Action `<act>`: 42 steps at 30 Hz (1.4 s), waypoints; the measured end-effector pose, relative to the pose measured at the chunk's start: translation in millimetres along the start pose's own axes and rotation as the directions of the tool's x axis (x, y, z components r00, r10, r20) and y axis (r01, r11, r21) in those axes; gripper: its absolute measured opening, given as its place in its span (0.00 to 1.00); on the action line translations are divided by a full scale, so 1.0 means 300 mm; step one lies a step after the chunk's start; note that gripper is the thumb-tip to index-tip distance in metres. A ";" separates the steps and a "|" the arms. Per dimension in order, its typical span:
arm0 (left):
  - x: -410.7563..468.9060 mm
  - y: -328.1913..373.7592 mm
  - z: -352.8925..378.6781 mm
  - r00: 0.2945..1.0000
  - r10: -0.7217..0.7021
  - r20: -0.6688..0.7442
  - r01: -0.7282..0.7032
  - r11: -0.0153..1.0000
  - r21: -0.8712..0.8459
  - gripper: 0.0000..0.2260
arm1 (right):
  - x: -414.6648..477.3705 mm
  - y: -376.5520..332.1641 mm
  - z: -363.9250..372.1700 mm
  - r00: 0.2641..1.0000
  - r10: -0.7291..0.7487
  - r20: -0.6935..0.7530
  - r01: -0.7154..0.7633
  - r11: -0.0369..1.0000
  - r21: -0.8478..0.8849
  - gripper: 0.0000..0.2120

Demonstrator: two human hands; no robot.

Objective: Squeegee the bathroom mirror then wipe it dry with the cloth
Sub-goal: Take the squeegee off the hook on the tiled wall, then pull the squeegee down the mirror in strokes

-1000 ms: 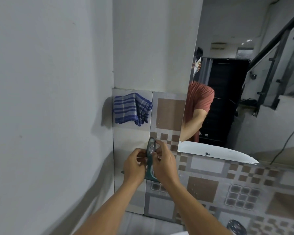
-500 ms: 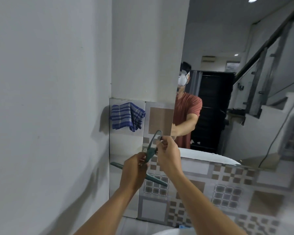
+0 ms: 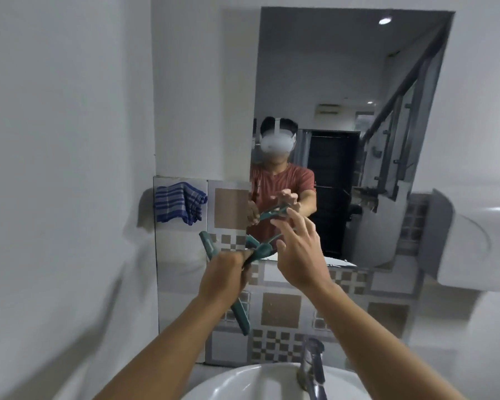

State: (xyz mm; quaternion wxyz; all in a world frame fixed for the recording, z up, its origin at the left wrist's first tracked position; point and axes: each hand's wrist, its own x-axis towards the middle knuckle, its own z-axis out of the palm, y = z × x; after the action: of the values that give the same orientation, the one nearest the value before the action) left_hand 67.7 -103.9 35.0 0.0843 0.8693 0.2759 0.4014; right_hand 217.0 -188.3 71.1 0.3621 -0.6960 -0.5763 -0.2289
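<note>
A tall mirror (image 3: 344, 82) hangs on the wall ahead and reflects a person in a red shirt. My left hand (image 3: 224, 277) is shut on a green squeegee (image 3: 211, 249), gripping it where the handle meets the blade; the blade runs from upper left down to lower right in front of the tiles. My right hand (image 3: 299, 255) is beside the handle's loop end with fingers spread, holding nothing. A blue and white checked cloth (image 3: 178, 202) hangs on the tiled wall left of the mirror.
A white basin (image 3: 257, 382) with a chrome tap (image 3: 312, 368) sits directly below my arms. Patterned brown and grey tiles (image 3: 280, 310) cover the wall under the mirror. A plain white wall closes in on the left; a white fixture (image 3: 479, 241) juts out at the right.
My view has tilted up, bringing the whole mirror and the basin into sight. The squeegee has been raised and turned. My right hand has let go of the handle and spread its fingers.
</note>
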 end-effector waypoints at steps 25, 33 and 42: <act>0.378 0.111 -0.019 0.865 0.389 -0.317 -0.325 0.916 0.236 0.07 | 0.539 0.122 -0.477 0.883 -0.460 -0.094 0.388 0.828 -0.404 0.18; 0.566 0.092 0.049 0.919 0.305 -0.251 -0.203 0.909 0.364 0.28 | 0.776 0.092 -0.567 0.888 -0.443 -0.121 0.360 0.835 -0.416 0.17; 0.708 0.090 0.039 0.923 0.287 -0.255 -0.160 0.891 0.425 0.33 | 0.903 0.097 -0.584 0.881 -0.461 -0.110 0.361 0.803 -0.475 0.17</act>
State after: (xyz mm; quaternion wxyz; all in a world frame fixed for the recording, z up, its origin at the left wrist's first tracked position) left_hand 199.3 -9.3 175.6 -0.1850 0.8202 0.2578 0.4759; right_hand 325.2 -152.6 374.3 0.1980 -0.5873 -0.6032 -0.5021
